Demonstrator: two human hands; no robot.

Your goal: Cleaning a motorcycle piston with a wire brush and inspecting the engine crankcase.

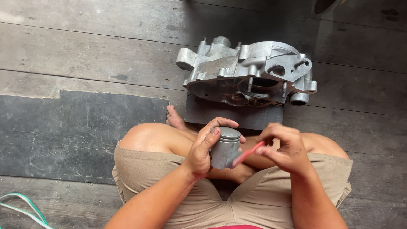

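Note:
My left hand point(204, 146) grips a grey metal piston point(225, 146) over my crossed legs, crown tilted away from me. My right hand point(283, 148) pinches a thin red tool point(248, 153), whose tip touches the piston's side. Just beyond my knees a silver aluminium engine crankcase point(248, 74) with studs and bores rests on a dark board point(212, 112) on the wooden floor.
I sit cross-legged in tan shorts on wooden floor planks point(85, 46). A dark rubber mat point(63, 135) covers the floor to my left. Green and white cords point(25, 208) lie at the lower left corner. My bare foot point(174, 119) pokes out beside the board.

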